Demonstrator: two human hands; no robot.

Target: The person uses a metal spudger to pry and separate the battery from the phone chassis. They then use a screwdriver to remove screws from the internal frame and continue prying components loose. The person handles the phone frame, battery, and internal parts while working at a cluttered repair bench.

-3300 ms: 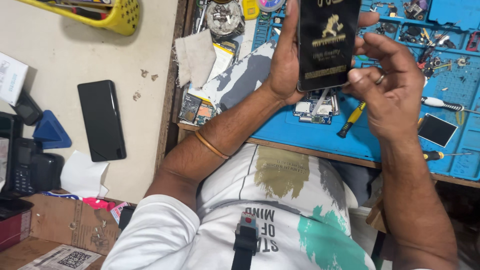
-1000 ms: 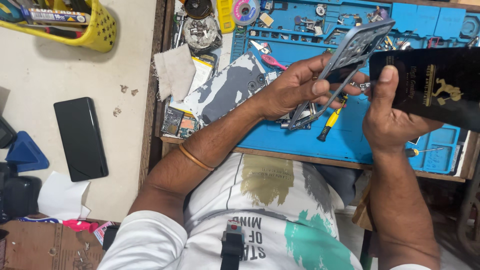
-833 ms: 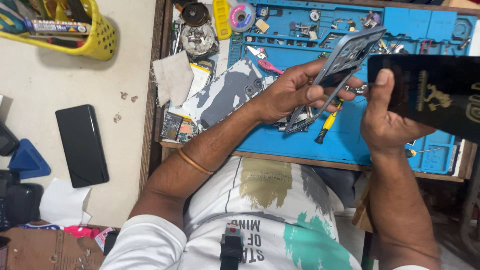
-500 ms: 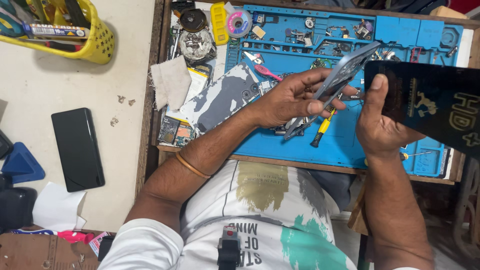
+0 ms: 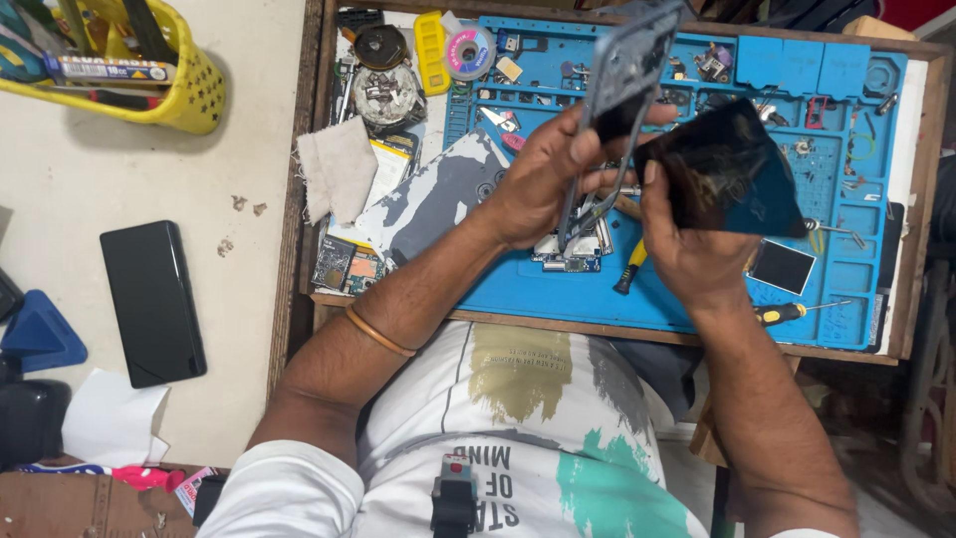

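My left hand [image 5: 543, 174] grips a grey phone frame [image 5: 625, 70], held up edge-on above the blue work mat [image 5: 697, 299]. My right hand [image 5: 687, 254] holds a glossy black phone panel [image 5: 732, 174] just to the right of the frame, thumb on its left edge. The panel is tilted and apart from the frame. A circuit board [image 5: 578, 254] lies on the mat under my hands, partly hidden.
A yellow-handled screwdriver [image 5: 629, 274] and another [image 5: 787, 313] lie on the mat, with a small black square part [image 5: 782, 267]. A cloth [image 5: 339, 174], a tape roll [image 5: 468, 52], a yellow basket [image 5: 149, 80] and a black phone [image 5: 151, 301] sit to the left.
The black panel has come off the frame and swung right, then turned and tilted. My left hand has raised the frame more upright.
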